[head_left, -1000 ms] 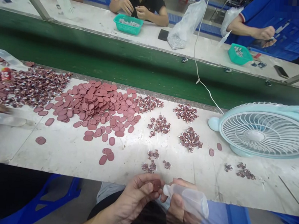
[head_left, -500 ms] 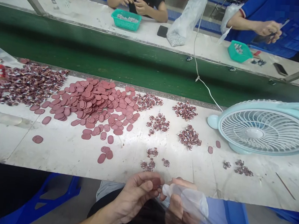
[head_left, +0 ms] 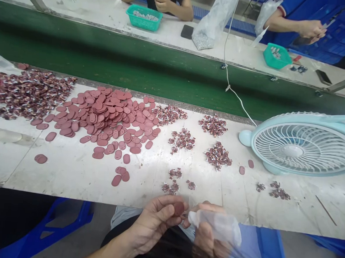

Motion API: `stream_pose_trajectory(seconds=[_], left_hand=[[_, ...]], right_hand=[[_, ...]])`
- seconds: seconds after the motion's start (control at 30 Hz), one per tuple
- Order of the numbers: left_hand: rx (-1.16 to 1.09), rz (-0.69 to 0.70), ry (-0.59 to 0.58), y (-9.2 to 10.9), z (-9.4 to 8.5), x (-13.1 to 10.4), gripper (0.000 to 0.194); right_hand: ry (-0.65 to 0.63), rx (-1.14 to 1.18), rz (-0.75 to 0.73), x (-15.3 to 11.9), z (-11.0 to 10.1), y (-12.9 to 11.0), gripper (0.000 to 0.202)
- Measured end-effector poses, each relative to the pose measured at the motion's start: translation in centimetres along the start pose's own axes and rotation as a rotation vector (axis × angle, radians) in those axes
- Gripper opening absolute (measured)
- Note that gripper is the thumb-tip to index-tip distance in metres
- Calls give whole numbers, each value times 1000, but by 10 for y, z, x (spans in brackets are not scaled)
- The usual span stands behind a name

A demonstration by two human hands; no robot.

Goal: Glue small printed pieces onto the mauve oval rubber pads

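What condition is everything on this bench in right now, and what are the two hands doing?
left hand: pinching a red oval piece.
right hand: gripping a clear squeeze bottle, nozzle at the piece.
red oval pile: loose heap on the table.
fan: lying tilted, corded; spinning cannot be told.
green baskets: holding small parts.

— Maroon oval tags [head_left: 108, 119] heaped on a scuffed white bench [head_left: 70, 173]; the conveyor belt [head_left: 135, 72]?

— Dark green. The fan [head_left: 303, 143] is pale blue, the trays [head_left: 143, 18] teal.

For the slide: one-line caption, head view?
Left hand pinches a maroon oval piece against a clear squeeze bottle held in the right hand.
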State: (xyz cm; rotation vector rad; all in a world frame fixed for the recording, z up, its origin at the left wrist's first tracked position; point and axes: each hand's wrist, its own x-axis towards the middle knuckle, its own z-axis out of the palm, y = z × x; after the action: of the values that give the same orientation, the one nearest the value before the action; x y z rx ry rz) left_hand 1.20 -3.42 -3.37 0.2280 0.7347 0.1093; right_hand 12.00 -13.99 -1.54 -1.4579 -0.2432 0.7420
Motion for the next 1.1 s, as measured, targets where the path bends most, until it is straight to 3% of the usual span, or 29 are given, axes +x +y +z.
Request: stream_pose_trajectory(seconds=[0.07, 0.13, 0.2, 0.27, 0.37, 0.43, 0.53, 0.63, 0.73, 0.83, 0.93, 1.1], left_hand=[[-2, 5, 4, 2, 0, -1, 47], [-7, 0, 17, 4, 1, -2, 49], [-12, -3, 25, 6, 1, -2, 51], [-16, 7, 44, 7, -2, -2, 51], [-18, 45, 97, 13, -9, -4, 46], [-14, 71, 136, 18, -16, -6, 44], [10, 111, 172, 28, -23, -10, 47], [35, 126, 181, 34, -25, -13, 48], [61, 111, 163, 32, -24, -14, 45], [72, 124, 149, 28, -21, -15, 44], [80, 129, 133, 24, -18, -16, 41], [161, 87, 92, 15, -14, -12, 42]], right_hand=[[107, 243, 70, 12, -6, -6, 40], [144, 584, 230, 32, -22, -8, 42], [35, 980, 376, 55, -45, -5, 35], [-172, 1325, 462, 74, -67, 4, 32], [-305, 1443, 487, 80, -84, 17, 40], [-260, 1236, 392, 69, -83, 20, 46], [-198, 364, 109, 50, -66, 15, 39], [-244, -580, -137, 51, -47, 11, 36], [-301, -1078, -240, 67, -35, 11, 37], [-332, -1086, -194, 75, -36, 7, 21], [-325, -1033, -102, 62, -40, -4, 12], [-321, -405, 193, 21, -32, -16, 26]])
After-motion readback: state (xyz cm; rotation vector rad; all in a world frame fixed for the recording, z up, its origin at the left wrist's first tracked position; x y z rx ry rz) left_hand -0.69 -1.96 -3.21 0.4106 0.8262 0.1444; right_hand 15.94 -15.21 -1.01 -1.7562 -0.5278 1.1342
